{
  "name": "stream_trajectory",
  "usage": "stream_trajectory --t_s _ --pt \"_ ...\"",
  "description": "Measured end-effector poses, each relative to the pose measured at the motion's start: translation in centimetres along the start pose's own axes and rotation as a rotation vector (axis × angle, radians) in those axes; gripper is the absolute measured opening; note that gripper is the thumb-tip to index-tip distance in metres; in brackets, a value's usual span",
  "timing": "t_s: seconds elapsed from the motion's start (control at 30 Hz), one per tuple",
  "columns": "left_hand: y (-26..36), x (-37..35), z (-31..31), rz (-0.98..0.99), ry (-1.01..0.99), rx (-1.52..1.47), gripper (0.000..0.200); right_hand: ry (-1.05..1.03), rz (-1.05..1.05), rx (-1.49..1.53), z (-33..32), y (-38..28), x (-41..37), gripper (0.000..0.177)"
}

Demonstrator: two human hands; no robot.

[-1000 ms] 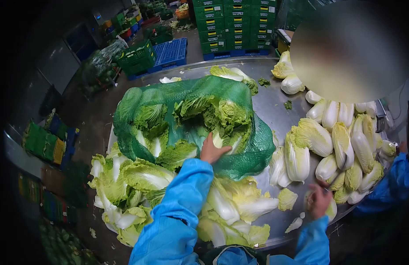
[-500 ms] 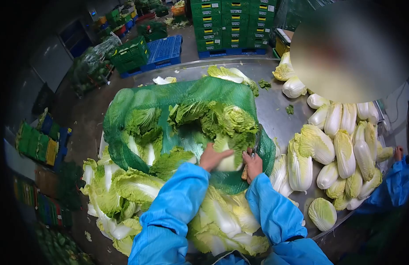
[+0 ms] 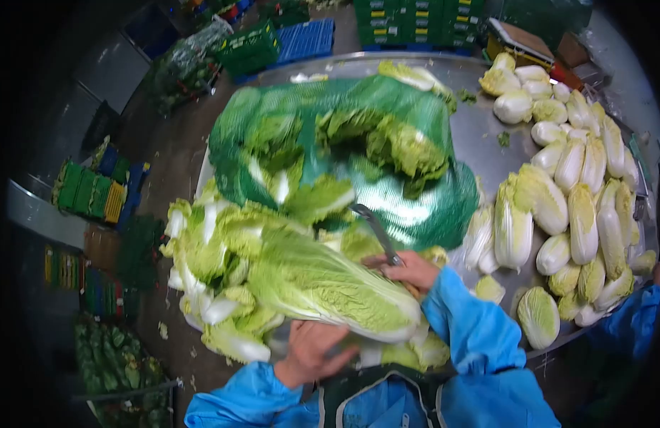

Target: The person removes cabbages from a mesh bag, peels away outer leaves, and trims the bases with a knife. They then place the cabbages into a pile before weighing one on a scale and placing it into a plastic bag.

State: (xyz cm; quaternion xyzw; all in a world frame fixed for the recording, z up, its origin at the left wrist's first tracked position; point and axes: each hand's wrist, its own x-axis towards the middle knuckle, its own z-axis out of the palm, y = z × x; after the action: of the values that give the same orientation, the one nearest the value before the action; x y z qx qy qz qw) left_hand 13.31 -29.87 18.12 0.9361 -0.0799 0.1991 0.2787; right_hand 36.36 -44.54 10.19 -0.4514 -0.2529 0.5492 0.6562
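Across the far half of the round steel tabletop (image 3: 480, 135) lies a big green net sack (image 3: 415, 207) with several leafy cabbages inside it. On the right side of the tabletop, a heap of trimmed cabbages (image 3: 580, 192) lies packed close together, pale and smooth. One more trimmed head (image 3: 538, 316) lies alone near the front rim. On the left side, a pile of loose outer leaves (image 3: 209, 250) hangs over the rim. Beyond the tabletop, green crates (image 3: 248, 46) and a blue pallet (image 3: 305, 36) stand on the floor. At the far right edge the blue sleeve (image 3: 640, 321) of another person shows, well apart from the work. The sack and the loose leaves fill the space directly behind the hands, so little bare steel shows there.

A large napa cabbage (image 3: 330, 285) lies on its side at the near edge, in front of the sack and over the loose leaves. The left hand (image 3: 312, 349) grips it from below on the near side, with the fingers curled against it. The right hand (image 3: 410, 271) is at the right end of the cabbage, touching its upper side. It is closed around the handle of a knife (image 3: 376, 232). The blade rises up and to the left above the cabbage, toward the sack.
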Motion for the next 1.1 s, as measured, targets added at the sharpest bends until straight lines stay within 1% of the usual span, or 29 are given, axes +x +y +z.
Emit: stream_trajectory --t_s 0.03,0.07,0.1,0.13,0.2,0.23,0.27,0.3,0.37,0.4,0.43,0.5,0.53,0.57,0.6,0.63,0.67,0.7,0.77,0.8,0.83,0.9,1.0,1.1 --pt "-0.1 -1.8 0.1 0.005 -0.051 0.09 0.065 0.005 0.099 -0.037 0.1 1.9 1.0 0.049" --pt "0.4 -2.0 -0.3 -0.017 -0.234 0.199 0.064 0.011 0.195 -0.077 0.2 4.0 1.4 0.045" --pt "-0.5 -3.4 0.3 -0.134 -0.336 0.228 0.067 0.107 0.161 -0.008 0.3 5.7 1.3 0.038" --pt "-1.3 -3.8 0.8 -0.195 -0.256 0.306 0.072 0.151 0.144 -0.018 0.3 6.8 0.8 0.036" --pt "-2.7 -1.4 0.6 -0.179 -0.274 0.386 0.082 0.22 0.137 -0.02 0.5 7.4 -0.5 0.034" --pt "-3.8 0.3 0.7 -0.174 -0.399 0.326 0.093 0.252 0.134 -0.033 0.8 6.9 -1.3 0.033" --pt "-5.2 1.7 1.2 -0.118 -0.509 0.279 0.107 0.283 0.127 -0.048 1.2 6.4 -2.1 0.032" --pt "-6.3 2.3 1.9 -0.105 -0.518 0.265 0.107 0.303 0.129 -0.043 1.5 6.2 -2.9 0.032" --pt "-8.0 3.5 3.3 0.097 -0.784 0.285 0.114 0.487 0.116 -0.202 2.0 5.6 -4.2 0.029" --pt "-8.4 4.0 3.8 0.158 -0.722 0.314 0.118 0.57 0.114 -0.246 2.2 5.4 -5.4 0.029" --pt "-8.2 4.1 4.0 0.172 -0.733 0.309 0.118 0.585 0.114 -0.236 3.0 4.9 -6.8 0.029" --pt "-8.0 4.4 4.4 0.031 -0.738 0.302 0.117 0.756 0.328 -0.47 4.6 4.1 -9.5 0.031" --pt "-7.6 3.8 4.6 0.03 -0.669 0.337 0.117 0.804 0.238 -0.606 5.2 5.7 -10.6 0.032" --pt "-7.0 2.8 4.8 0.043 -0.68 0.339 0.117 0.848 0.149 -0.74 6.1 7.5 -11.6 0.033" --pt "-6.3 1.7 5.0 -0.086 -0.617 0.408 0.117 0.858 0.148 -0.724 7.3 8.5 -12.2 0.033" --pt "-5.8 0.5 5.0 -0.216 -0.554 0.477 0.117 0.841 0.064 -0.73 8.8 9.5 -12.4 0.031" --pt "-5.3 -0.2 4.8 -0.298 -0.535 0.459 0.12 0.823 -0.017 -0.734 9.8 10.0 -12.1 0.029" --pt "-5.4 -0.9 4.9 -0.296 -0.554 0.463 0.12 0.826 -0.01 -0.716 10.3 10.3 -11.6 0.029" --pt "-6.2 -2.6 5.2 -0.419 -0.452 0.397 0.123 0.749 0.065 -0.753 11.3 10.8 -10.5 0.026" --pt "-6.7 -2.9 5.3 -0.406 -0.444 0.377 0.125 0.718 0.127 -0.742 11.2 11.1 -9.7 0.024" --pt "-7.0 -2.9 5.3 -0.409 -0.453 0.379 0.125 0.716 0.131 -0.734 11.1 11.1 -9.0 0.024" --pt "-7.6 -2.7 5.3 -0.391 -0.445 0.319 0.125 0.599 0.218 -0.798 11.1 11.0 -7.8 0.024" --pt "-8.3 -2.6 5.1 -0.4 -0.458 0.276 0.125 0.614 0.208 -0.843 11.1 12.3 -6.5 0.024" --pt "-8.7 -2.4 5.1 -0.405 -0.475 0.255 0.125 0.612 0.23 -0.894 11.0 12.0 -6.2 0.022"
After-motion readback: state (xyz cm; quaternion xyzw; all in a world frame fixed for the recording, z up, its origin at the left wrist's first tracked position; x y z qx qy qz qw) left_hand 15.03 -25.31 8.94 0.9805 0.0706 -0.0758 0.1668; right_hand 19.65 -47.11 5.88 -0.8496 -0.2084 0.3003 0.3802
